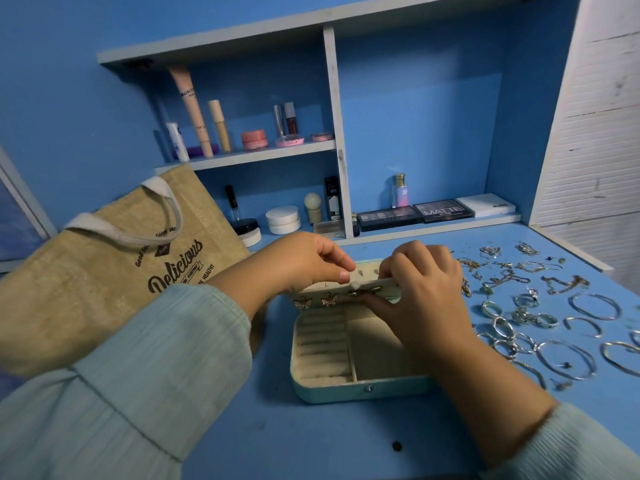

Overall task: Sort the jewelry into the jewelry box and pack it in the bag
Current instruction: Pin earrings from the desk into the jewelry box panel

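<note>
Your left hand (311, 259) and right hand (420, 285) both pinch the raised earring panel (367, 284) of the open jewelry box (346, 386), fingers curled together on its edge.

Both arms wear long, loose sleeves of pale grey-green fabric with a fine ribbed, slightly crinkled weave. The left sleeve (138, 368) is wide and billowy, gathered by a stitched seam into a flared cuff that ends near the wrist. The right sleeve (568, 448) shows the same ribbed cloth, ending higher up the forearm. The left hand (304, 259) and right hand (420, 289) are bare.
</note>
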The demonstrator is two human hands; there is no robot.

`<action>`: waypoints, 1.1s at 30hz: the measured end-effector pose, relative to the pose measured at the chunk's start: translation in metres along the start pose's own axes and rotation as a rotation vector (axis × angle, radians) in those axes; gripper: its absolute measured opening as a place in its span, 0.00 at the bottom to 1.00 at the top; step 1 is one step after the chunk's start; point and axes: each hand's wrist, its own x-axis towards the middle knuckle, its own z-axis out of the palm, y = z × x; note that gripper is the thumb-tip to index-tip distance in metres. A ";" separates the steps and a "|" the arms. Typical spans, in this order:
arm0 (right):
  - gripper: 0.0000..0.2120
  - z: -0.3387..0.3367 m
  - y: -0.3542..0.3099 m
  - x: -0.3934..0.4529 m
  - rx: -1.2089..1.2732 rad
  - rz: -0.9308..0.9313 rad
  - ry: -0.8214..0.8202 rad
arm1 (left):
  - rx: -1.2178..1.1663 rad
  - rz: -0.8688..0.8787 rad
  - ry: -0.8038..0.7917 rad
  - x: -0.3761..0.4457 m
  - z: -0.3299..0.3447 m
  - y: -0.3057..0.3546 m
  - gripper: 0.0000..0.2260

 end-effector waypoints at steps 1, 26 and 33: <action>0.17 -0.001 0.000 0.000 -0.007 -0.014 0.009 | 0.012 -0.004 0.000 0.002 0.001 0.001 0.06; 0.16 -0.004 0.001 -0.007 -0.077 -0.148 0.035 | 0.112 0.076 -0.144 0.007 0.011 -0.002 0.11; 0.17 -0.004 0.000 -0.006 -0.080 -0.137 0.027 | 0.195 0.156 -0.071 0.003 0.010 -0.004 0.11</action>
